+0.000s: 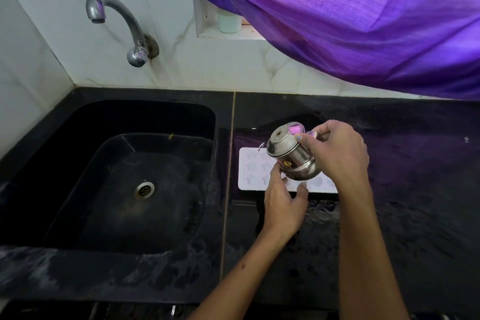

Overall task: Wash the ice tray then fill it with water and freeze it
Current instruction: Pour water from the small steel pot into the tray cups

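Ice tray: white, with star-shaped cells, lying flat on the black surface right of centre in the frame, just right of the sink; my hands and the pot cover much of its middle and right part. Steel pot: small, rounded, tipped on its side above the tray with its base turned toward the upper left of the frame; whether water leaves it cannot be told. Right hand: my fingers are curled round the pot's rim end, holding it over the tray. Left hand: below the pot, thumb and forefinger against its lower side, the remaining fingers loosely spread over the tray's near edge; whether it grips or only steadies the pot I cannot tell. Sink: black basin at centre left, metal drain in its floor. Tap: chrome, on the white tiled wall at upper left. Purple curtain: draped across the upper right.
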Action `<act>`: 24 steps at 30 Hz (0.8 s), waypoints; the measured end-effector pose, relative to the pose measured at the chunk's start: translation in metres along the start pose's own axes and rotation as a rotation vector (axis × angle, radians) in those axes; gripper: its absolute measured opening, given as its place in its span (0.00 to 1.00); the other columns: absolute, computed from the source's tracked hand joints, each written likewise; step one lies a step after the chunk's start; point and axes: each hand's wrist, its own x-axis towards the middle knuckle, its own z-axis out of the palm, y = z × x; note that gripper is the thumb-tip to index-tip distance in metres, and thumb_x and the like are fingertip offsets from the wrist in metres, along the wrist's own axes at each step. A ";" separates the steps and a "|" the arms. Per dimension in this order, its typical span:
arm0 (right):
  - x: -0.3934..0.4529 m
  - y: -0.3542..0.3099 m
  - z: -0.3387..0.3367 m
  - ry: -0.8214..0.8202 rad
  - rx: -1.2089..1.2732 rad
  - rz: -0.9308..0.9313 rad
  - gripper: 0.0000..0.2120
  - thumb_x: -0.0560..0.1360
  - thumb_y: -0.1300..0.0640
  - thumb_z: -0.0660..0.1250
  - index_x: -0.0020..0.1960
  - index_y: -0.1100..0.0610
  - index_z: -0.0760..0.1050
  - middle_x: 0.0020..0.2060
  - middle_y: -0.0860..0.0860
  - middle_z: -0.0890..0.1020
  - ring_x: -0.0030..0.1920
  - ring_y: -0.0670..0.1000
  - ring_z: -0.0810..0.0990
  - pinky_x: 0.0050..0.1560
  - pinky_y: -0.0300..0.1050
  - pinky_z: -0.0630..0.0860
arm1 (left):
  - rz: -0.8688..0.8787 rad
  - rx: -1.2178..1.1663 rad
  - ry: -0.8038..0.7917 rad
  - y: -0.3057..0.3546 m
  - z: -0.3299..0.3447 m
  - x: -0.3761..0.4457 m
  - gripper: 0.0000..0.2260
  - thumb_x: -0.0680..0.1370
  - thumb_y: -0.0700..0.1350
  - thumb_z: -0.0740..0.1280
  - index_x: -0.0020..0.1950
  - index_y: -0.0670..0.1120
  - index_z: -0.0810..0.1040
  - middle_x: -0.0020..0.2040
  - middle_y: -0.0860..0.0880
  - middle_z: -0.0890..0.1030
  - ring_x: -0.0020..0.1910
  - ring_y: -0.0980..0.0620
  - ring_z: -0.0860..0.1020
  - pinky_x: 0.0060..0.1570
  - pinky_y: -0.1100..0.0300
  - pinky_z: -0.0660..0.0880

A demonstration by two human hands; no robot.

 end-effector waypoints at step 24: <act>0.012 0.101 -0.084 0.098 0.242 0.109 0.11 0.69 0.46 0.75 0.40 0.52 0.78 0.36 0.50 0.83 0.42 0.54 0.83 0.48 0.61 0.81 | 0.092 0.002 -0.140 0.013 0.098 -0.024 0.30 0.75 0.42 0.68 0.73 0.52 0.60 0.61 0.63 0.72 0.62 0.64 0.70 0.62 0.63 0.70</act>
